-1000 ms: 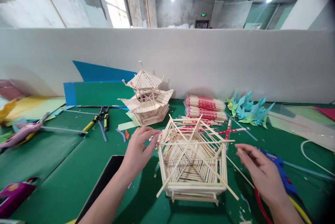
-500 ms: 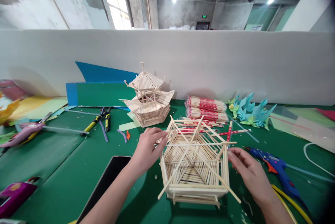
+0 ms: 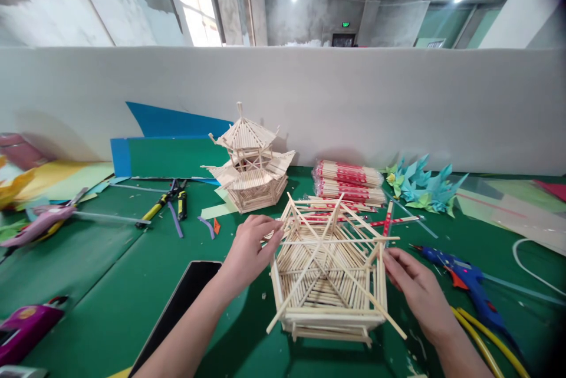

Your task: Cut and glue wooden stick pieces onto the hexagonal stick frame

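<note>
A hexagonal frame of wooden sticks (image 3: 328, 275) stands on the green table (image 3: 101, 283) in front of me. My left hand (image 3: 250, 251) grips its left rim, fingers curled around the sticks. Against the frame's right side rests my right hand (image 3: 415, 292), its fingers pressed to the upright sticks. Behind the frame stands a finished stick pagoda (image 3: 248, 160).
Wrapped chopstick bundles (image 3: 347, 182) and loose sticks lie behind the frame. A blue glue gun (image 3: 464, 280) lies right of my right hand, with yellow cable. Pliers (image 3: 165, 202), paper cranes (image 3: 424, 184), coloured paper sheets and a dark tablet (image 3: 177, 310) are around. A white partition (image 3: 398, 107) backs the table.
My right hand moved left from beside the glue gun onto the frame's right side. My left hand closed in on the left rim.
</note>
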Tool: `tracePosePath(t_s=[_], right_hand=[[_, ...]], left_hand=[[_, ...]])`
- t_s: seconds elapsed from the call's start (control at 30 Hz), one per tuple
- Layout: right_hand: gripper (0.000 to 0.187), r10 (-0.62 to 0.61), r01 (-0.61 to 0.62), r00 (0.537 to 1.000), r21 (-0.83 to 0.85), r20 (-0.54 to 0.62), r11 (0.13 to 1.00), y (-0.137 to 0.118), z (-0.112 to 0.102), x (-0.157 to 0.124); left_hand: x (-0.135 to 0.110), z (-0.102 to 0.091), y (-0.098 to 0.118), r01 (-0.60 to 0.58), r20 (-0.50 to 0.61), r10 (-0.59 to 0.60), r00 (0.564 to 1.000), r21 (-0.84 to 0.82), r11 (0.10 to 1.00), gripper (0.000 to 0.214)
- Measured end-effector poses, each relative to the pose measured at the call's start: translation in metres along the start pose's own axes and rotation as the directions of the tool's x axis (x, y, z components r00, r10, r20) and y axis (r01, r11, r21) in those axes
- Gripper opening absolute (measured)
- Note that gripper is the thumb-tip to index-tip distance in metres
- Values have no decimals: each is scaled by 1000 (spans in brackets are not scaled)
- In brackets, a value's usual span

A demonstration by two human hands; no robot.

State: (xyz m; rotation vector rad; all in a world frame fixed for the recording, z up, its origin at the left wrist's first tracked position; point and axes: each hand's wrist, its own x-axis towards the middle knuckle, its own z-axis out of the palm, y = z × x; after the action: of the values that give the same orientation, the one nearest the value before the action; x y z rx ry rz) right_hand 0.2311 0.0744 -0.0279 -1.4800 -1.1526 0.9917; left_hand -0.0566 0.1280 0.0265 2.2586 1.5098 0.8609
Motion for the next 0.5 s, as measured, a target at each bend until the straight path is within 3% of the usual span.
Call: tracePosePath(t_s=[0.5], right_hand=[[34,58,-59,998,152,11,987,4,6,-3]], left_hand=[[1,2,2,66,21,-64,998,-180,981,25]])
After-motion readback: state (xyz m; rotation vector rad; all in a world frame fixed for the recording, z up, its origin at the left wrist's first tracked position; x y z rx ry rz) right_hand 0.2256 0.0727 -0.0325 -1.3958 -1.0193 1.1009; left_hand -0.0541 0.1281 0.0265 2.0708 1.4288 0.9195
